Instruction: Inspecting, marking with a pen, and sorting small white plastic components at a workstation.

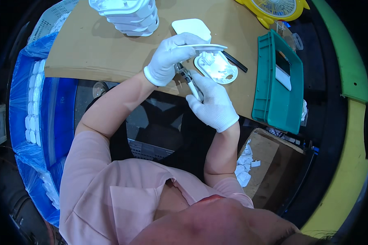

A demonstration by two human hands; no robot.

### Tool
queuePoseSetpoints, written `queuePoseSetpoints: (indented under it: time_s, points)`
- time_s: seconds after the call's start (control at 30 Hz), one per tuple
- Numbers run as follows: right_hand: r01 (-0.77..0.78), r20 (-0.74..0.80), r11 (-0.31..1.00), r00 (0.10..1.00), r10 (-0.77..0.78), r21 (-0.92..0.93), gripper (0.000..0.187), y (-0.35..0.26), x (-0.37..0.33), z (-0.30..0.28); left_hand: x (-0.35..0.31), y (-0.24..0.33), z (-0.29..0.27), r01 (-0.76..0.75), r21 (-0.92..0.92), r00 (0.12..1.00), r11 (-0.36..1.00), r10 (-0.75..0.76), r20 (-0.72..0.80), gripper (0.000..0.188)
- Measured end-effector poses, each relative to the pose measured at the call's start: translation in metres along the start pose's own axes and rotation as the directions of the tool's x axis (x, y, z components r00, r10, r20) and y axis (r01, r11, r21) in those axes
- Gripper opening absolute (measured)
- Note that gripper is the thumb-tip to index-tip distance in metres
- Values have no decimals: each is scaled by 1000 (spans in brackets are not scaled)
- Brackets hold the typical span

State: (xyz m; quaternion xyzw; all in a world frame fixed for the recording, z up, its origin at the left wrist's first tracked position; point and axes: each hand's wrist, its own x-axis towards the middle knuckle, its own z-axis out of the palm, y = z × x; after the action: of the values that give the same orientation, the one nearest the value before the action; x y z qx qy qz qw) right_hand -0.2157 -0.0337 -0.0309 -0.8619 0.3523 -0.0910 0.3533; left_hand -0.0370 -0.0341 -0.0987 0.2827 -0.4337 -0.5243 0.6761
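My left hand (164, 60), in a white glove, is closed on the edge of a white plastic part (212, 47) and keeps it raised over the table. My right hand (215, 104), gloved too, is wrapped round a pair of cutting pliers (187, 76) with a light handle. Their metal jaws are close by the left hand's fingers, below the held part. Under that part lies a second white plastic part (221, 74) with an oval hole. Behind it is a smooth white rounded piece (191, 27). A black stick-like thing (237, 62) lies to the right.
White plastic parts stand in a stack (137, 20) on the brown table (106, 53). At the right are a green bin (263, 87) and, farther back, a yellow fan (274, 9). Blue-lined crates (43, 139) hold white pieces at left; a cardboard box (265, 159) holds white scraps.
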Motion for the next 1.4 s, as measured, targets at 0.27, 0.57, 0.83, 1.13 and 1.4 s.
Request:
queuePoseSetpoints:
  time_s: [0.27,0.57,0.83,1.13,1.4]
  points:
    - [-30,-4,1000,1000,30,2,47,-2,-1,1,-1,3,4,-34,-29,999,999,33,-20,33]
    - [-16,-42,994,999,12,-108,37,4,2,4,-2,3,1,-35,61,999,998,35,9,31]
    - [-28,-76,992,997,19,-123,36,1,1,6,0,7,7,-42,142,999,989,46,-21,35]
    - [-32,-79,992,997,23,-121,36,0,5,9,1,4,7,-69,149,994,986,80,-68,36]
    - [10,-495,999,868,-24,-30,31,8,2,18,3,-2,-1,-151,-4,976,989,149,-161,54]
